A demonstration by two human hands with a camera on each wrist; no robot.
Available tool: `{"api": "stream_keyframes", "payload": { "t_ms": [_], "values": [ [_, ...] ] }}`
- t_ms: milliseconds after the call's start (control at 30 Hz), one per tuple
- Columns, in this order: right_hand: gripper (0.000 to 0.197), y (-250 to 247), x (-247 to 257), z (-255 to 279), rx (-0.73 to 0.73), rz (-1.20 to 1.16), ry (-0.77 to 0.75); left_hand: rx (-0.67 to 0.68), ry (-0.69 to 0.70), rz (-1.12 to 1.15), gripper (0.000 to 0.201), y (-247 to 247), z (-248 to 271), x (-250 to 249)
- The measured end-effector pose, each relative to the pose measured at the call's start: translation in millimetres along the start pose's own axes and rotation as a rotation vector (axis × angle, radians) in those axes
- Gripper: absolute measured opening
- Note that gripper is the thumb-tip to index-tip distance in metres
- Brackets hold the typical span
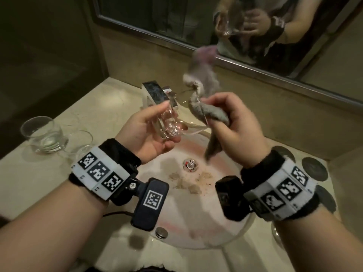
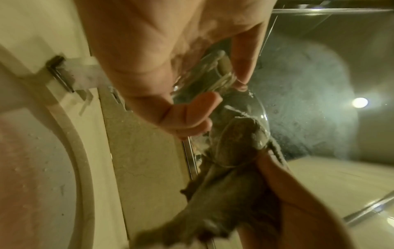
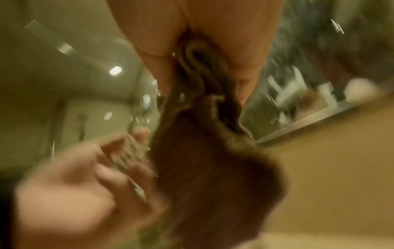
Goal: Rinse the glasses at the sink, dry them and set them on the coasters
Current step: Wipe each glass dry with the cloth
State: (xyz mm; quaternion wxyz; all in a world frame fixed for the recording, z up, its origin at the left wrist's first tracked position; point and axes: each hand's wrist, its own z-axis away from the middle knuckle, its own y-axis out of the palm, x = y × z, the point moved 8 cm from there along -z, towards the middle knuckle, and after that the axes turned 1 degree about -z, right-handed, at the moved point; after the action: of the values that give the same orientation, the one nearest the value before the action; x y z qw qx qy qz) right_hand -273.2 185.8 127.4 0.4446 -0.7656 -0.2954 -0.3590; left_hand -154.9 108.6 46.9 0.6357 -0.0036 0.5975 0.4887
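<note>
I stand at a pale stone vanity (image 1: 59,173) with a round sink (image 1: 196,232) set into it, a mirror (image 1: 157,16) on the far wall and a chrome faucet (image 1: 155,93) at the far edge of the basin. Over the sink, my left hand (image 1: 149,130) grips a clear glass (image 1: 176,124) by its thick base, fingers curled round it. The glass lies on its side, its long axis running left to right, its mouth opening toward my right hand (image 1: 235,130). That hand is clamped on a grey cloth (image 1: 208,112), and the left wrist view shows a wad of it pushed in through the rim (image 2: 245,134). The rest of the cloth trails toward the drain and flares up toward the mirror.

I judge this to be the drying step. The coasters (image 1: 314,169) sit near right on the counter, beside my right wrist, so the glass has to travel rightward. Two more glasses (image 1: 43,134) wait far left; water still sits in the nearer one's bottom.
</note>
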Motion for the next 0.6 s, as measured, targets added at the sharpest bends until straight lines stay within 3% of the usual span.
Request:
{"api": "stream_keyframes", "payload": {
  "t_ms": [67, 133, 233, 333, 500, 600],
  "values": [
    [0.018, 17, -3, 8, 0.214, -0.19, 0.084, -0.016, 0.003, 0.007, 0.036, -9, 0, 3],
    [0.035, 29, -5, 19, 0.475, -0.285, 0.12, 0.007, 0.013, 0.006, 0.039, -16, 2, 6],
    [0.056, 46, -1, 26, 0.673, -0.066, 0.025, 0.04, -0.009, -0.008, 0.037, -26, 5, 18],
    [0.047, 61, 4, 24, 0.684, 0.133, -0.105, 0.026, -0.053, -0.024, 0.04, -32, 7, 31],
    [0.054, 89, -13, 33, 0.85, 0.223, 0.146, -0.016, -0.036, -0.209, 0.036, -41, 3, 37],
    [0.046, 68, -1, 18, 0.538, 0.116, 0.021, -0.043, -0.045, -0.06, 0.038, -46, 3, 38]
  ]
}}
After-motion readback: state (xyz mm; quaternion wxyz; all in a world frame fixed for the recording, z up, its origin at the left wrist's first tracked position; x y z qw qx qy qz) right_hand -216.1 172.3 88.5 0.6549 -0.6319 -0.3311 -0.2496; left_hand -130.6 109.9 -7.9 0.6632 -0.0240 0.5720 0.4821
